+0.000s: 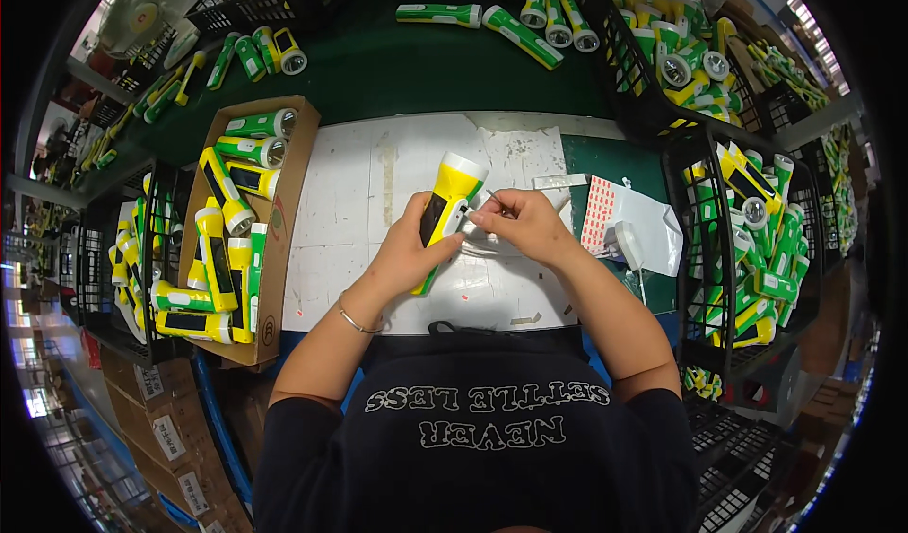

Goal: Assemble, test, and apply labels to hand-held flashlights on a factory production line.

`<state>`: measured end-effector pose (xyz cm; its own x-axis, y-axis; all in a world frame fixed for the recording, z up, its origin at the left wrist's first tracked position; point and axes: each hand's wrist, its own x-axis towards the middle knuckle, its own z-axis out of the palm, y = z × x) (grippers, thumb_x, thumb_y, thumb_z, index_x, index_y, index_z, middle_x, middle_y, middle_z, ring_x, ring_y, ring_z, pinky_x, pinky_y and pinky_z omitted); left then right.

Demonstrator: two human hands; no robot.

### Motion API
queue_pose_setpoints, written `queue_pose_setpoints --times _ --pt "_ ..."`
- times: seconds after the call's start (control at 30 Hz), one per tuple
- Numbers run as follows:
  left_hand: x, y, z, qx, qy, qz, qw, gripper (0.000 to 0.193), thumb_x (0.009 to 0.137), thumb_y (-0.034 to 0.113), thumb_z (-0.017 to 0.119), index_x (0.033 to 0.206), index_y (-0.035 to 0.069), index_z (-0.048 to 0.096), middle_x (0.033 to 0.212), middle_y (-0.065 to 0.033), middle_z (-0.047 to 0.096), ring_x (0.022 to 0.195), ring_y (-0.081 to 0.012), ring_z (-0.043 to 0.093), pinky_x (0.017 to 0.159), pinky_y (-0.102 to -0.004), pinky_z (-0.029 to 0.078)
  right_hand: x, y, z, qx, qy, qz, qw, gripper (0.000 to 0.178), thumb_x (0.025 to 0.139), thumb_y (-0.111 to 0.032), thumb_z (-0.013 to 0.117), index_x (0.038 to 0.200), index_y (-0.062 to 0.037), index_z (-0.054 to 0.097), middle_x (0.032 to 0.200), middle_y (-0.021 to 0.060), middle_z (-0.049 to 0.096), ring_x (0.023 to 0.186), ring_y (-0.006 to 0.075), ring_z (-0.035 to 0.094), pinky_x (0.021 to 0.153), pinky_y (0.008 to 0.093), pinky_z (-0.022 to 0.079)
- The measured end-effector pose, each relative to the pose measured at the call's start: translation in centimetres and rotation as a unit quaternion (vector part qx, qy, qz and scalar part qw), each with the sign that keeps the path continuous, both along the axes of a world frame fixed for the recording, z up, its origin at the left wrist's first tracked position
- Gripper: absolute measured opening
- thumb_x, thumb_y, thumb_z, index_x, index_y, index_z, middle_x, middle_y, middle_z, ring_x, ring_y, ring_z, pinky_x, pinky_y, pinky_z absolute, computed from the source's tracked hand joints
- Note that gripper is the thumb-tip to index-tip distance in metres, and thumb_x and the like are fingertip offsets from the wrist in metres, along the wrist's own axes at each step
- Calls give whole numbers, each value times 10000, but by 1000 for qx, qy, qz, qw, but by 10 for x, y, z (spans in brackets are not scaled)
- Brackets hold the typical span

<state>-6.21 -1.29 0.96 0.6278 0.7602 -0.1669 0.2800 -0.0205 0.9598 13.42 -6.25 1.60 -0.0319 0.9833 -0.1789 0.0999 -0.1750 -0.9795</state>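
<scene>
My left hand (409, 249) is wrapped around a yellow and green flashlight (454, 188) with a white head and a dark panel. The flashlight is tilted, its head pointing away from me and its green end toward me. At its side, my right hand (520, 219) is pinched close to a small dark spot on the white strip. A thin dark line shows by those fingertips, but what they hold is too small to name. Under the hands, a white coiled cord (487, 246) lies on the white work surface (345, 192).
On the left stands a cardboard box (301, 169) of flashlights, beside a black crate (95, 249). Black crates (705, 278) of flashlights stand at the right. A white adapter (627, 245) lies near a sheet of red stickers (599, 213). Loose flashlights (522, 36) lie on the green table (369, 69).
</scene>
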Motion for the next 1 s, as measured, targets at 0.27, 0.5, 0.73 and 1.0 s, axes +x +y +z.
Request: queue_pose_setpoints --times 0.27,0.5,0.73,1.0 --pt "8 -6 -3 343 115 54 931 579 751 192 668 1225 28 378 1103 -207 519 883 -366 581 729 -400 493 0 1 -5 -57 42 -29 997 195 800 -202 692 759 -24 623 654 -25 554 586 28 443 518 179 329" --pt "6 2 -2 335 128 60 931 578 755 199 665 1224 26 376 1112 -202 515 876 -354 582 735 -386 493 -7 -3 -6 -12 7 -34 999 227 804 -226 689 726 -32 600 614 -51 506 558 10 394 500 181 298" --pt "42 -1 13 -118 -247 66 960 481 874 159 569 1271 25 334 1113 -99 518 974 -145 504 849 -283 424 -10 -27 6 146 -162 -29 975 526 703 -432 711 999 -15 591 963 162 629 870 294 616 752 359 485" --pt "34 4 20 -113 -285 14 952 702 859 473 444 1436 158 197 1368 -51 370 1263 -167 307 998 -353 214 124 -108 90 109 -363 -399 835 352 691 -288 747 874 -25 601 836 113 608 700 182 585 640 283 459"
